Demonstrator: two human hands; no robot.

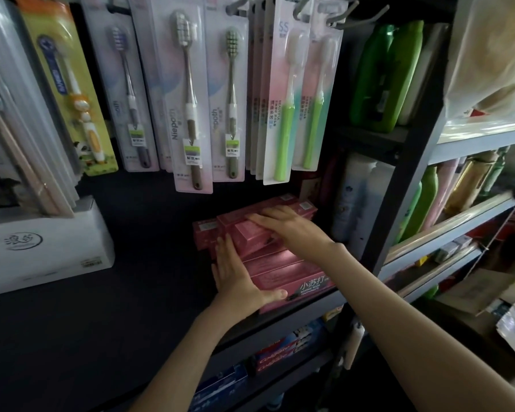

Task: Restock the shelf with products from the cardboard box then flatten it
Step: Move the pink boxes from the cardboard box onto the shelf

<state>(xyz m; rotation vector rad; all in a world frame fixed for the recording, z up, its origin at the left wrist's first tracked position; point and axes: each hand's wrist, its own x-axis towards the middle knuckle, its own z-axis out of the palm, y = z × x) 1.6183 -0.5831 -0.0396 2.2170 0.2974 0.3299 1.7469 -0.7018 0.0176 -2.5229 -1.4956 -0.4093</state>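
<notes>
The dark metal shelf (149, 278) holds the stack of pink toothpaste cartons (283, 272) at its right end. The left hand (238, 278) presses flat against the stack's left side. The right hand (289, 227) lies with fingers stretched over the top pink carton (252, 237), which seems skewed in the dim light. Best to nudge that carton square before letting go. The cardboard box is out of view.
</notes>
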